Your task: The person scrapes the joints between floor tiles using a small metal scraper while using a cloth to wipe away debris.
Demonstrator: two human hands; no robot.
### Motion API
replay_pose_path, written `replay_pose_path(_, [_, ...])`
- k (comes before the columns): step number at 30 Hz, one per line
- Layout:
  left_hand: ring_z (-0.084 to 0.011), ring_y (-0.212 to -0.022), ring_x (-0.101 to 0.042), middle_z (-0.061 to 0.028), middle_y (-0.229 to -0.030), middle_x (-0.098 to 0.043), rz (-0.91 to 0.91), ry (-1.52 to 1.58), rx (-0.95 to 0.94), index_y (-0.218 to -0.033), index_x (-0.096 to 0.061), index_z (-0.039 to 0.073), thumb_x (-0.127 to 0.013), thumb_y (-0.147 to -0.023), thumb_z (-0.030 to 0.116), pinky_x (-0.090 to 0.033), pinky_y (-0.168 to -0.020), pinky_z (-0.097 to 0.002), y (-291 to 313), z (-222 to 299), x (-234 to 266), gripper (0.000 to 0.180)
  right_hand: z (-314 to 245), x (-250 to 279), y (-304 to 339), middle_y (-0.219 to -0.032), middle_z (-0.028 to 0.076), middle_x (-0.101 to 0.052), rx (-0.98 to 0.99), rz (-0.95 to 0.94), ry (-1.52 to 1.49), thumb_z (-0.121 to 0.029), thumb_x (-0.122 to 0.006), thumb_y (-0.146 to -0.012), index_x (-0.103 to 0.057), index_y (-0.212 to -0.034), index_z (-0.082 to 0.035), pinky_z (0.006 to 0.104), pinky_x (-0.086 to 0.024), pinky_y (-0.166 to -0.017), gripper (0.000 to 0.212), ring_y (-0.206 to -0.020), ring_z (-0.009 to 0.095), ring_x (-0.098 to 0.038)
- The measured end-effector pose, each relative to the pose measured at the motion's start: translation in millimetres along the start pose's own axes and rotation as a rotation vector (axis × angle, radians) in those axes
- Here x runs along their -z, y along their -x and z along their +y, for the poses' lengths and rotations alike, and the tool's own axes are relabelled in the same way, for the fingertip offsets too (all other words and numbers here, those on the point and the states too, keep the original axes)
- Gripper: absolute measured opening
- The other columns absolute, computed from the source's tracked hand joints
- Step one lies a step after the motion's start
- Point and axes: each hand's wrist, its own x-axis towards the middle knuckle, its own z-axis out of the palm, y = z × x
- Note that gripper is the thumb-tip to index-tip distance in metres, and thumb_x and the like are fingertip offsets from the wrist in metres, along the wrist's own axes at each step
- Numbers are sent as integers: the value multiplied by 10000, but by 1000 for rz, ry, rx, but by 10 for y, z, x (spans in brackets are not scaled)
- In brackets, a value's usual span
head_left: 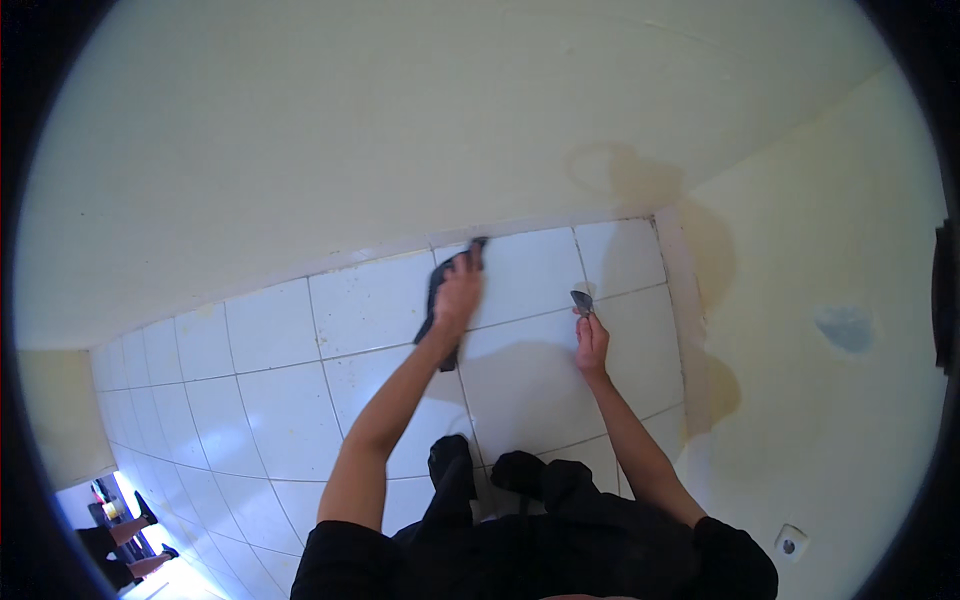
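I see the left hand (459, 294) gripping a black cloth (433, 303), with the fingers bent over it. The hand is a bit blurry. The cloth is down on the white tile floor (525, 385), close to the bottom of the big cream wall (300, 130), and its dark ends poke out above and below the hand. The right hand (591, 342) is closed around a small scraper (582, 300) with a grey blade, which points away from the person. It is near the corner, apart from the cloth, and I can't tell if the blade touches the floor. Two feet (450, 458) in black are on the tiles near the cloth. A white socket (791, 543) sits on the right wall (840, 430)
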Motion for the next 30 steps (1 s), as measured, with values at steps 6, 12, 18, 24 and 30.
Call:
replay_pose_path(6, [-395, -897, -682, -249, -1297, -509, 84, 306, 233, -1549, -309, 85, -455, -931, 42, -601, -713, -477, 754, -915, 55, 636, 115, 16, -26, -740, 100, -549, 75, 61, 130, -81, -521, -989, -624, -1269, -30, 343, -452, -601, 303, -639, 210, -533])
replay_pose_path(12, [-237, -912, -662, -140, -1105, -662, 213, 1403, 303, -1462, -464, -4, -388, -916, 78, -548, -848, -369, 920, -1268, 49, 557, -888, -596, -67, -959, 121, -575, 372, -254, 119, 46, -539, -931, -510, -1446, -62, 320, -496, -657, 526, -775, 232, -593])
replay_pose_path(18, [-250, -927, -674, -132, -1055, -691, -374, 2396, 598, -1155, -626, 0, -481, -893, 242, -563, -877, -372, 946, -966, 12, 385, -1361, -1101, 67, -944, 102, -596, 646, -513, 263, -45, -620, -877, -560, -1406, -111, 375, -554, -627, 536, -819, 266, -657])
replay_pose_path(24, [-293, -974, -675, -168, -1056, -700, -171, 2476, 456, -1153, -619, -43, -470, -873, 218, -548, -925, -393, 1020, -1203, 405, 411, -1332, -917, 262, -953, 92, -615, 473, -495, 354, -104, -626, -869, -629, -1291, -85, 400, -557, -614, 423, -816, 263, -673])
replay_pose_path(30, [-226, -938, -653, -170, -1067, -728, -507, 1164, -84, -1098, -696, -60, -404, -889, 138, -516, -880, -349, 802, -807, 1124, 410, -1637, -836, 163, -885, 58, -704, 641, -563, 461, -126, -639, -873, -712, -1062, -74, 393, -553, -605, 208, -687, 258, -671])
